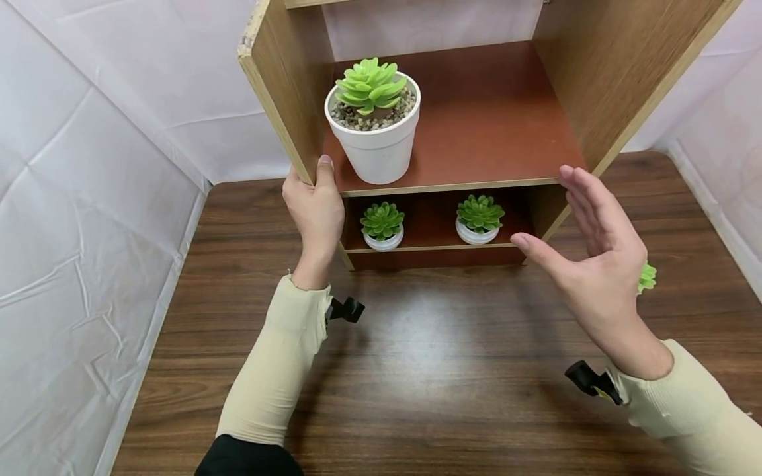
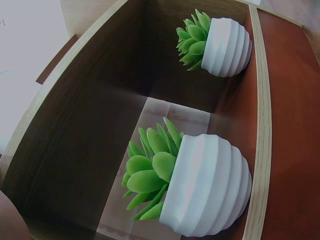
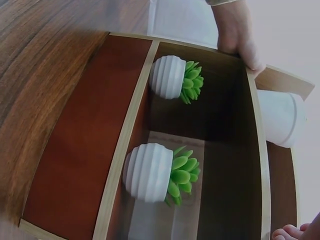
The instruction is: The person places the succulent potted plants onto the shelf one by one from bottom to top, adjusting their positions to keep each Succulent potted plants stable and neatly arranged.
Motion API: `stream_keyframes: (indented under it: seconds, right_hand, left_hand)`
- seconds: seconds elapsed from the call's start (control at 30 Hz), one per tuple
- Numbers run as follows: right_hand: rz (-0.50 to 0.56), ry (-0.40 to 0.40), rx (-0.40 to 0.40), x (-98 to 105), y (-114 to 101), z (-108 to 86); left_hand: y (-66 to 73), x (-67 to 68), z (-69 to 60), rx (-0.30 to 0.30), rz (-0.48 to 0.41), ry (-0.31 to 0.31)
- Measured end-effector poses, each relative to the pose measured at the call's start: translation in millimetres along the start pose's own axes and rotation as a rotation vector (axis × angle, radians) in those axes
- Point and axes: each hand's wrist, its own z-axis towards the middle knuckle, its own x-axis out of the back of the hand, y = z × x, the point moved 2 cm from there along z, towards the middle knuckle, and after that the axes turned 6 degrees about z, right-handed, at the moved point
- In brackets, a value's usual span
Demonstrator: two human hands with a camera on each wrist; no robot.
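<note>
A wooden shelf unit with red-brown boards stands on the floor. My left hand grips its left side panel, thumb on the inner side and the other fingers largely hidden outside. Close by that thumb, a large white pot with a green succulent sits upright at the left of the upper board. Nothing is in my right hand, its thumb spread from its fingers. Its fingertips overlap the unit's lower right front; whether they touch cannot be told. Two small ribbed white pots with succulents occupy the lower compartment.
Another green plant shows partly behind my right hand, to the right of the unit. Dark wood-grain flooring spreads in front. White sheeting covers the left side and continues behind and to the right.
</note>
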Motion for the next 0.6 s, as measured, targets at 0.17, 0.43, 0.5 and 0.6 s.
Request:
stream_keyframes:
  seconds: [0.17, 0.43, 0.5, 0.6]
  right_hand:
    - [0.001, 0.012, 0.005, 4, 1, -1.8]
    - [-0.012, 0.037, 0.023, 9, 3, -1.5]
    - [0.002, 0.048, 0.030, 10, 4, -1.7]
    - [0.026, 0.062, 0.036, 12, 6, -3.1]
  left_hand:
    - [-1.2, -0.1, 0.7, 0.002, -0.004, -0.002]
    - [-1.4, 0.1, 0.2, 0.002, 0.002, -0.003]
    - [-2.0, 0.1, 0.3, 0.002, 0.001, -0.007]
    - [-1.7, 0.5, 0.1, 0.003, -0.003, -0.005]
